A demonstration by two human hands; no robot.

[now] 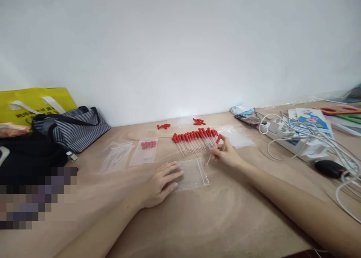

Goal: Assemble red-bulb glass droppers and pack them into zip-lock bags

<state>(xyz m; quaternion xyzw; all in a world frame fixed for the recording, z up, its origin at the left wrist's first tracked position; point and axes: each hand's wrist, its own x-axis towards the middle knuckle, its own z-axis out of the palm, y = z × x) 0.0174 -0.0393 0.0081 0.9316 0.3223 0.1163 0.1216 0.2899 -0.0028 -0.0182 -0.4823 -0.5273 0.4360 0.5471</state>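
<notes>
My right hand (222, 151) pinches a glass dropper (219, 138) with a red rubber bulb, its thin tip pointing down toward the table. Flat on the left end of a clear zip bag (192, 174) lies my left hand (166, 181), fingers spread. Beyond both hands stretches a row of red-bulbed droppers (194, 138), side by side. To the left, another zip bag (155, 153) contains several droppers. Beside it is a further clear bag (117, 156) without red bulbs visible in it.
Loose red bulbs (163, 126) and more red bulbs (199, 121) lie near the wall. Clear bags (237, 136) rest behind my right hand. At right are a power strip (293, 143), tangled white cables and a black mouse (329, 168). A striped bag (75, 128) stands left.
</notes>
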